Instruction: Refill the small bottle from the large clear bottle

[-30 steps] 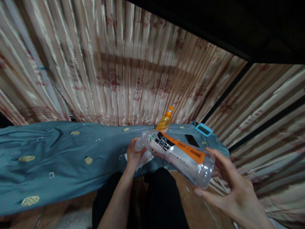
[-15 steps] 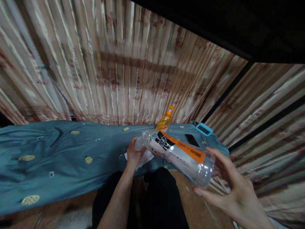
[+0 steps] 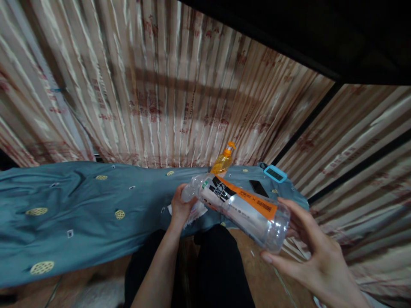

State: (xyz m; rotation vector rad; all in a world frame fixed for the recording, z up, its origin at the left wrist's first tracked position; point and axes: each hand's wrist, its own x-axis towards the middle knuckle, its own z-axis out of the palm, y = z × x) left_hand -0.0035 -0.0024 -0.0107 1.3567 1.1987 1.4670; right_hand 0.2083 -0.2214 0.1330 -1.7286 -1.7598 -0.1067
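Note:
A clear plastic bottle (image 3: 239, 207) with a white, black and orange label lies tilted in the air above my lap, its neck at the left and its base lower at the right. My left hand (image 3: 181, 203) is closed round the neck end. At the base, my right hand (image 3: 308, 248) has its thumb below and its fingers above, gripping the bottle's end. The bottle looks see-through and has no liquid that I can make out. Beneath my left hand, a crumpled white packet (image 3: 196, 212) lies partly hidden on the cloth.
A blue-green patterned cloth (image 3: 83, 205) covers the long surface ahead. On it stand an orange pump bottle (image 3: 222, 162) and a blue-framed digital clock (image 3: 275, 173), with a dark phone (image 3: 258, 188) lying close by. Pleated curtains (image 3: 173, 94) hang behind and to the right.

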